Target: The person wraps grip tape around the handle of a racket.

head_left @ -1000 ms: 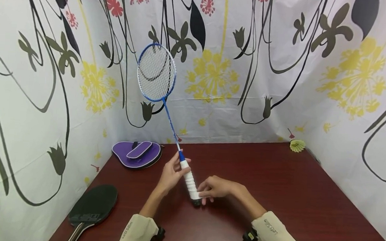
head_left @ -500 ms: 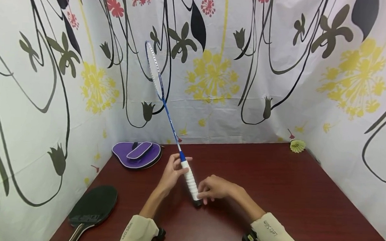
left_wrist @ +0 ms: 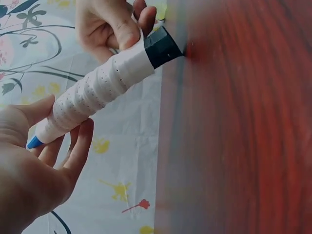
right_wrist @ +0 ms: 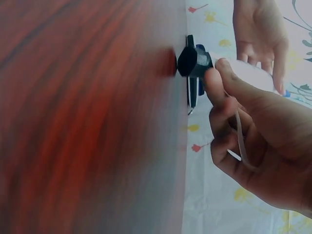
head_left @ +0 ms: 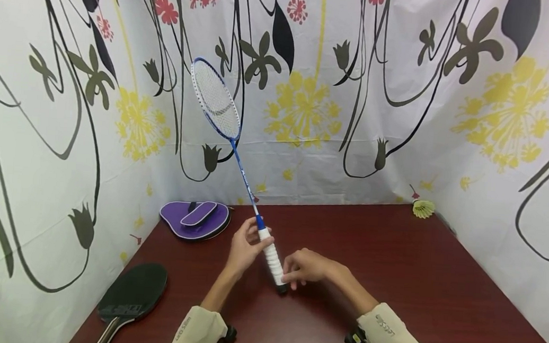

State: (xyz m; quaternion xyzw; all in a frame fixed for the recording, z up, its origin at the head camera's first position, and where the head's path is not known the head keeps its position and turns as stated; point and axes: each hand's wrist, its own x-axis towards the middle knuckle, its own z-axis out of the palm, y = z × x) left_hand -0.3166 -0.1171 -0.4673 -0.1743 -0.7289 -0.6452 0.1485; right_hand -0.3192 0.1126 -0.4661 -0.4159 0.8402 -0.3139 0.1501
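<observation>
A blue and white badminton racket (head_left: 243,173) stands tilted, its head up and to the left and its butt end low over the table. My left hand (head_left: 241,250) holds the upper handle between thumb and fingers. White perforated grip tape (left_wrist: 92,91) covers the handle in ridged turns. At the lower end, beside the black butt cap (left_wrist: 162,48), my right hand (head_left: 310,266) pinches the tape between thumb and forefinger. In the right wrist view a loose white strip (right_wrist: 241,134) of tape runs through the curled fingers of that hand.
A black table tennis bat (head_left: 133,292) lies at the table's left edge. Behind it is a purple bat case (head_left: 179,227). A yellow shuttlecock (head_left: 423,208) sits in the far right corner. Patterned cloth (head_left: 298,178) closes off the dark red table (head_left: 391,286) at back and sides.
The racket has turned about its long axis: its face went from broad to nearly edge-on, then partly broad again. Both hands stay in almost the same place.
</observation>
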